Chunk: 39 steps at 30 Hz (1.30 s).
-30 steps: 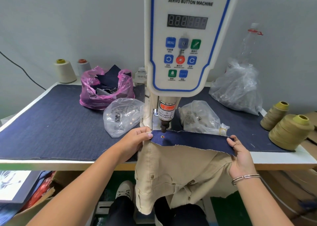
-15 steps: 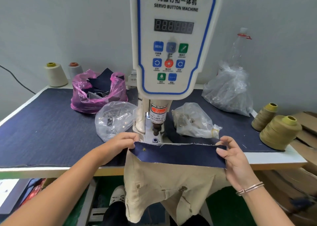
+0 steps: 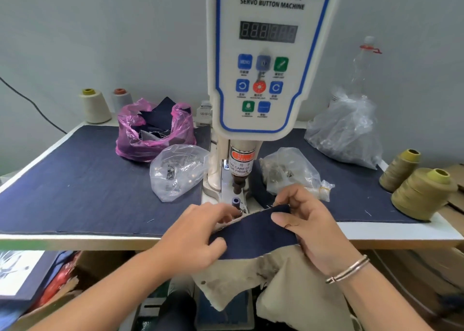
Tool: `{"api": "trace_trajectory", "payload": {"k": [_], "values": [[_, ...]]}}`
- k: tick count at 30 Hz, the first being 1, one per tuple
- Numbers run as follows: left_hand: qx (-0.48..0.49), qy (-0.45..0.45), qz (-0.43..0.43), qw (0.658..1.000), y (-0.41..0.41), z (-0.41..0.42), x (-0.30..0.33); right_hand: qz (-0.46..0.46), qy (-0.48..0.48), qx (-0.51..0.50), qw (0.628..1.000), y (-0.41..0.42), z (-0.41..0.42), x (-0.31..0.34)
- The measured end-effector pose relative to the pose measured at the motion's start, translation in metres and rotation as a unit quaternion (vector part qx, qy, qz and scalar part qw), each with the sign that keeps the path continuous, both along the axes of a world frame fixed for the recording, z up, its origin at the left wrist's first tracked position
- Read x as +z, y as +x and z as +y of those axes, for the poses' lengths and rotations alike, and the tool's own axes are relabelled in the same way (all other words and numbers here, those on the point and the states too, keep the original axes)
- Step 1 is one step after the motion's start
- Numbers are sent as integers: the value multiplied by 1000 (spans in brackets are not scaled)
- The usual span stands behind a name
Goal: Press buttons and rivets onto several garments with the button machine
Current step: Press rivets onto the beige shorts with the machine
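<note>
A beige garment (image 3: pixel 283 280) with a dark blue band (image 3: pixel 256 232) along its top edge lies at the front edge of the counter (image 3: pixel 391 232), low in the middle of the frame; the band's long axis runs left to right, tilted up toward the right, and the beige cloth hangs down below the counter edge. The band's left end sits just in front of the lower die of the button machine (image 3: pixel 270 62), which stands upright in the centre. The left hand (image 3: pixel 193 237) pinches the band's left end, fingers curled over the top and thumb beneath on the blue cloth. The right hand (image 3: pixel 308 227) grasps the right end, thumb lying flat on the blue cloth and fingers curled behind; a metal bangle (image 3: pixel 349 270) circles that wrist. Both forearms reach in from the bottom corners. A pink bag (image 3: pixel 153 132) at centre left holds dark cloth pieces. Two clear bags (image 3: pixel 175 172) flanking the machine's base hold small metal parts, and a bigger clear bag (image 3: pixel 346 129) sits at right. Thread cones (image 3: pixel 421 192) stand at the right edge.
</note>
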<state>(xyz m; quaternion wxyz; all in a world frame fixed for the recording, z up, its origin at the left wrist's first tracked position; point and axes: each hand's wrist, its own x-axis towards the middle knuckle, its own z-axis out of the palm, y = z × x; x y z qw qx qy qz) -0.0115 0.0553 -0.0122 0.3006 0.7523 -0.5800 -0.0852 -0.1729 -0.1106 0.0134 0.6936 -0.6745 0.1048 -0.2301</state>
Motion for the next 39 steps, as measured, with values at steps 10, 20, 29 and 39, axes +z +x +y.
{"api": "trace_trajectory", "payload": {"k": [10, 20, 29, 39], "values": [[-48, -38, 217, 974, -30, -20, 27, 12, 20, 33, 999, -6, -3, 15], [-65, 1, 220, 973, -18, -17, 39, 61, 14, 80, 995, -8, -11, 12], [-60, 44, 233, 970, 42, -13, 27, 158, -145, -20, 977, 5, -48, 10], [42, 106, 197, 974, 124, -7, -17, 406, -679, -160, 591, 62, -119, -6]]}}
